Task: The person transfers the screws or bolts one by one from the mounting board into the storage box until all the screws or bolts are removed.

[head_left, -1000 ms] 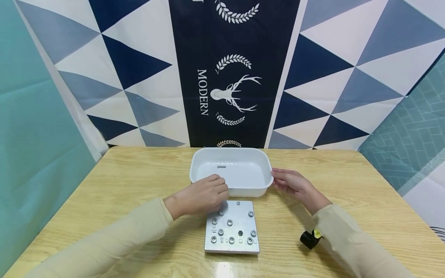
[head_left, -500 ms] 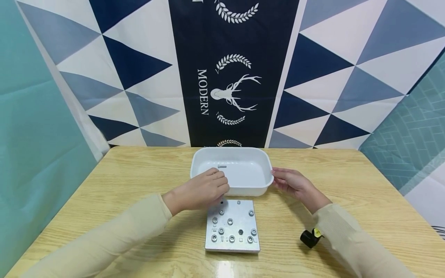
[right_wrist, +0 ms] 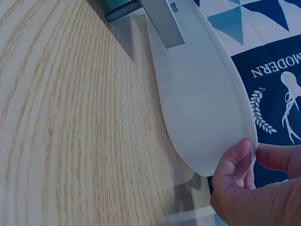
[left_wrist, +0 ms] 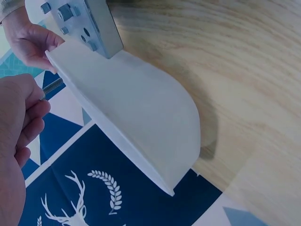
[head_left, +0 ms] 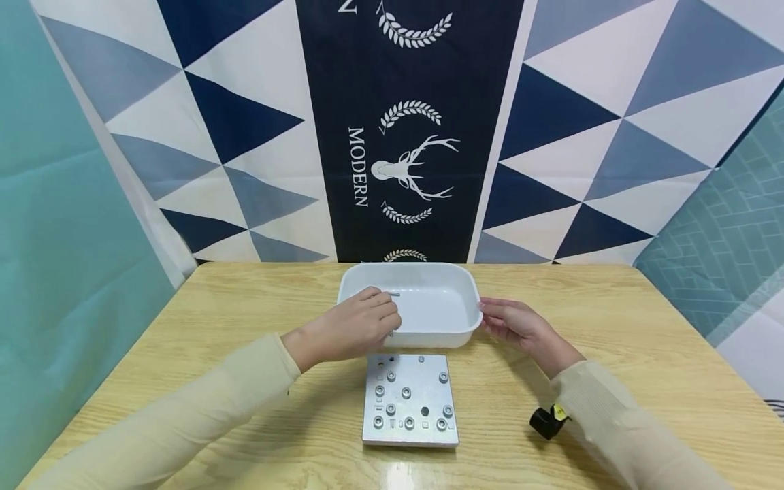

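My left hand [head_left: 367,323] is over the near left rim of a white plastic tray [head_left: 429,338]. Between its thumb and fingers it pinches a threaded metal bolt [left_wrist: 53,86], whose tip points down at the tray. Another bolt [head_left: 395,294] lies inside, partly covered by the hand in the head view. My right hand [head_left: 511,323] grips the tray's right end, thumb and fingers on either side of the rim [right_wrist: 255,148]. In front of the tray is a square metal plate [head_left: 419,388] with several socket-head bolts in it and uncovered holes near its far left corner.
Right of the plate, a black cylindrical object with a yellow label [head_left: 547,420] lies by the right sleeve. The wooden table [head_left: 245,306] runs back to a patterned cloth [head_left: 404,170] just behind the tray. One bolt's threads [right_wrist: 123,10] stick out under the plate.
My left hand has lifted off the plate's far left corner and moved away from me over the tray rim, bringing the bolt along and uncovering holes there. The right hand stays on the tray.
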`<move>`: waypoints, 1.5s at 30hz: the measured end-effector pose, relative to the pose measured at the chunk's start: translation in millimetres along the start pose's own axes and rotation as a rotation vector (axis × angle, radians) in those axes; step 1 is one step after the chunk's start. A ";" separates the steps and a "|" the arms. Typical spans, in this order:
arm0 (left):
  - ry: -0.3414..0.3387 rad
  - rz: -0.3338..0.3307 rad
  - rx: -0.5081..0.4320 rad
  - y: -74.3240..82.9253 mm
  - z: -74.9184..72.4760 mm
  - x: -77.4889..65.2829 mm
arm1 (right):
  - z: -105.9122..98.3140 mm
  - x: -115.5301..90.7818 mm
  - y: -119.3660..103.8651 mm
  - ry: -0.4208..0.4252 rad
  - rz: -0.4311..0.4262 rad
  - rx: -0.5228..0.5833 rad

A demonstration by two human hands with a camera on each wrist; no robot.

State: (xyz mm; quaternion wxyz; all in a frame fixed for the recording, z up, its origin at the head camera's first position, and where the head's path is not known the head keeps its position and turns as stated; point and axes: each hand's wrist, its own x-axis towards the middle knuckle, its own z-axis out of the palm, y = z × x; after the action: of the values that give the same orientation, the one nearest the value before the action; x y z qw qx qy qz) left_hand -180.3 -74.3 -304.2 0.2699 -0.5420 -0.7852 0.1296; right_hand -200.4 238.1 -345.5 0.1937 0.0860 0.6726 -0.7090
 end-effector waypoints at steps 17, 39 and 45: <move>-0.029 -0.041 -0.004 -28.7 -3.1 5.9 | -1.8 0.3 4.2 0.011 0.022 -0.011; -0.124 -0.114 -0.070 -79.1 -3.3 43.4 | -5.9 3.2 2.1 -0.004 0.026 -0.015; -0.105 -0.143 -0.061 -87.1 -0.9 56.0 | -4.9 4.4 0.5 -0.029 -0.011 0.019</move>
State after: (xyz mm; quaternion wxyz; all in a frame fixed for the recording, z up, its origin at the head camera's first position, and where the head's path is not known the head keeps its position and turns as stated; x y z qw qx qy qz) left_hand -262.7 -55.8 -244.4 0.2206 -0.4849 -0.8385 0.1143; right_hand -204.9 242.1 -348.0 0.1988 0.0739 0.6636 -0.7174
